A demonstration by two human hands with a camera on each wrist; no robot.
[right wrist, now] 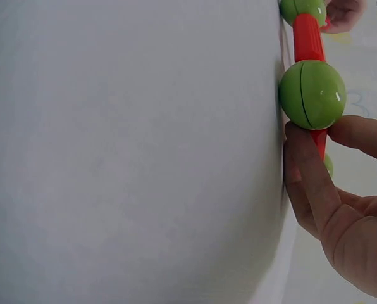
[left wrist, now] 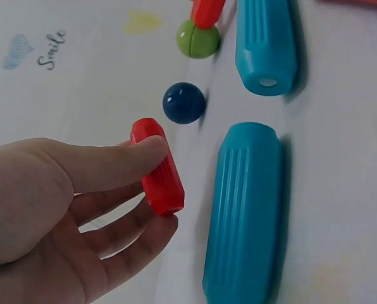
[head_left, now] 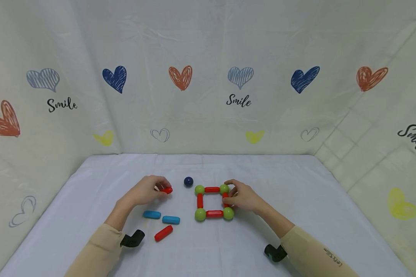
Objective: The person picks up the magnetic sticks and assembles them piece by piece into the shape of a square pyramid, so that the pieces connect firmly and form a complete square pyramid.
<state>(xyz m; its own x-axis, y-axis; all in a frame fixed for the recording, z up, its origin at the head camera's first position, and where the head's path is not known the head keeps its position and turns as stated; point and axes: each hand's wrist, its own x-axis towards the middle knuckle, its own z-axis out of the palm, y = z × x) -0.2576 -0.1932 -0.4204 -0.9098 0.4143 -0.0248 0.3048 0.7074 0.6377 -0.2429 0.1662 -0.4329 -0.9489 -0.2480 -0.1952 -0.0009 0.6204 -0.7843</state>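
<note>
Head view; clock centred on the square frame (head_left: 214, 214), 12 o'clock toward the backdrop (head_left: 208, 46). Frame lies on the white table cloth (head_left: 208, 254): four red sides, a green ball at each corner.

Right hand (head_left: 244, 197) at 3 o'clock, thumb and fingers pinching the right-side rod (head_left: 225, 195); fingertips cover part of it and also reach the far-right green ball (head_left: 224, 188).

Left hand (head_left: 147, 190) between 9 and 10 o'clock, pinching a short red rod (head_left: 166, 190) between thumb and fingers. Whether the rod touches the cloth: cannot tell.

Surroundings: dark blue ball (head_left: 188, 182) at 10 o'clock, in the gap between held rod and frame, a little to the far side of the direct line. Nearer blue rod (head_left: 171, 219) just past 8 o'clock; other blue rod (head_left: 151, 214) between 8 and 9, both on the near side of the left hand. Loose red rod (head_left: 163, 233) at 8 o'clock, lying slantwise. Black fittings (head_left: 133, 239) project at both cuffs, over the cloth
</note>
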